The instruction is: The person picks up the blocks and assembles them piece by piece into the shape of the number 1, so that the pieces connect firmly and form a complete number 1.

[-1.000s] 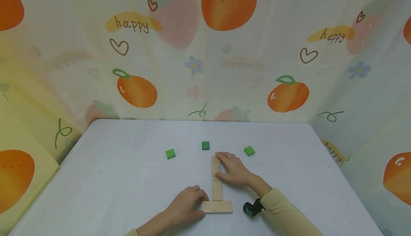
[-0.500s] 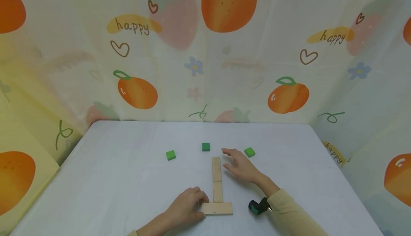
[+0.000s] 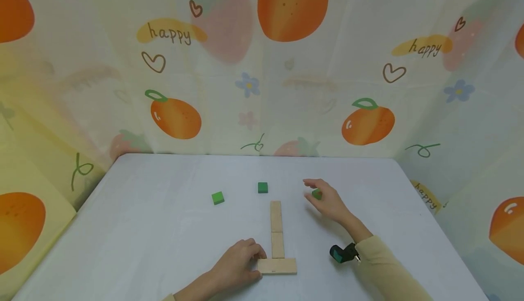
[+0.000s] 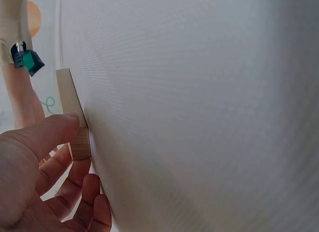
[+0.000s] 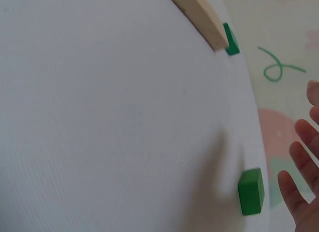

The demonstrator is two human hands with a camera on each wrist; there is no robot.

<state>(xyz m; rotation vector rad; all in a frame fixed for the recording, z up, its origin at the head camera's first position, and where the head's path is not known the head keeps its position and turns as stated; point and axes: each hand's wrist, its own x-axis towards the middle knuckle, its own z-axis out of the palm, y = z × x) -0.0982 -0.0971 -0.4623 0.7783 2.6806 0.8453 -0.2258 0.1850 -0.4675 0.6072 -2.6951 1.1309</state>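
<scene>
My left hand (image 3: 237,263) pinches the left end of a pale wooden block (image 3: 282,267) lying crosswise on the table; in the left wrist view the thumb lies on one side and fingertips on the other. From that block, two more wooden blocks, a near one (image 3: 277,245) and a far one (image 3: 276,216), run end to end away from me, forming an upside-down T. My right hand (image 3: 329,203) hovers by the right green block (image 3: 316,194), partly covering it, with thumb and fingers spread. In the right wrist view its fingers (image 5: 306,162) are apart, holding nothing, beside that green block (image 5: 250,192).
Another green block (image 3: 263,188) sits beyond the far end of the wooden row, and a third green block (image 3: 218,198) is to the left. A black wrist camera (image 3: 344,253) juts from the right sleeve. A fruit-print curtain (image 3: 286,110) borders the white table (image 3: 143,219).
My right hand has let go of the far wooden block and moved right to the right green block, its fingers spreading. The left hand and the wooden blocks keep their places.
</scene>
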